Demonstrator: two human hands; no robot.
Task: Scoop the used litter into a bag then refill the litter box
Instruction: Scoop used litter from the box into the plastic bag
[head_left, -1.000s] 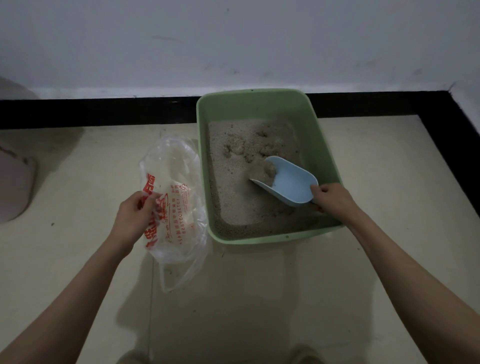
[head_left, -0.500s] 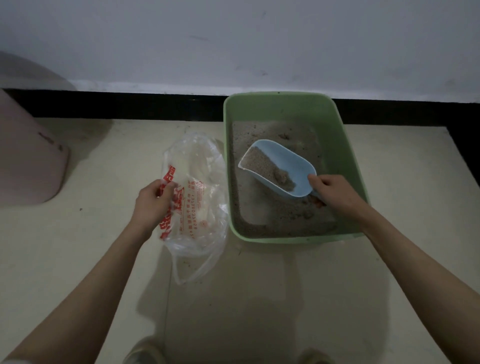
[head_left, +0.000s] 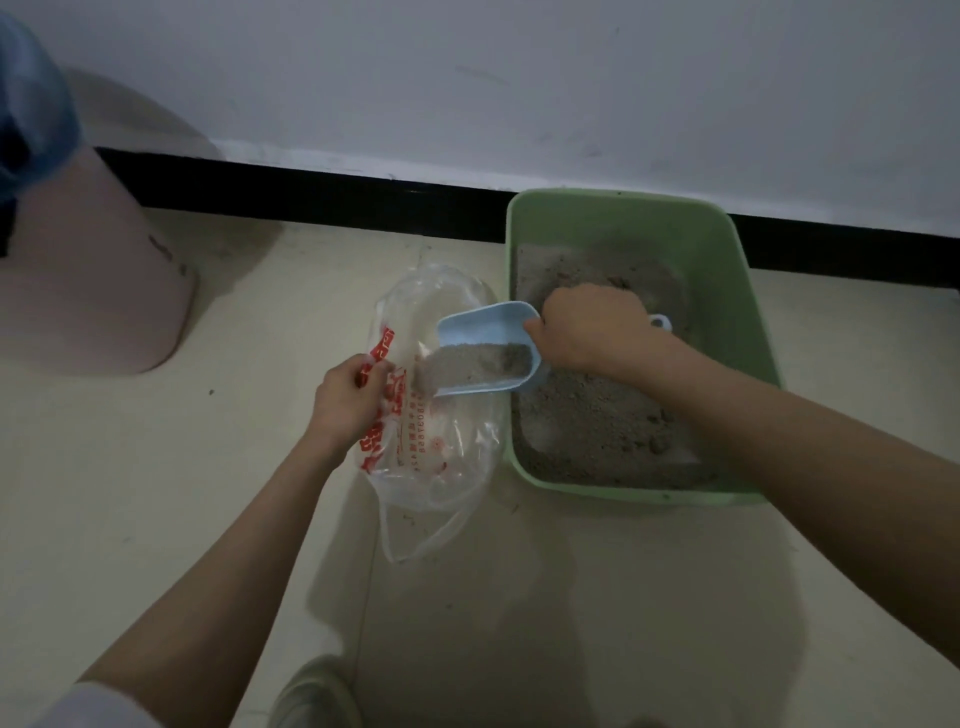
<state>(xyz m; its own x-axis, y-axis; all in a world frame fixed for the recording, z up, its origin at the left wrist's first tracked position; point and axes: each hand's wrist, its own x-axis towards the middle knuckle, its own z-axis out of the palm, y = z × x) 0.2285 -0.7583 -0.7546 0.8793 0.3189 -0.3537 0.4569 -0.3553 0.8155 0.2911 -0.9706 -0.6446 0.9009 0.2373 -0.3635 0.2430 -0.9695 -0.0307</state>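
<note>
A green litter box (head_left: 748, 291) sits on the floor by the wall, holding grey-brown litter (head_left: 587, 415). Left of it lies a clear plastic bag (head_left: 441, 447) with red print. My left hand (head_left: 348, 395) pinches the bag's rim and holds its mouth open. My right hand (head_left: 592, 325) grips the handle of a light blue scoop (head_left: 483, 325). The scoop is tipped over the bag's mouth, and litter slides from its lip into the bag.
A pink bin (head_left: 78, 280) with a blue liner stands at the far left against the wall. A black skirting strip (head_left: 311, 195) runs along the wall's base. Beige floor tiles (head_left: 519, 623) spread in front. A shoe tip (head_left: 311, 696) shows at the bottom edge.
My right hand lifted the loaded scoop out of the litter box, carried it left and tipped it over the bag. My left hand kept its hold on the bag.
</note>
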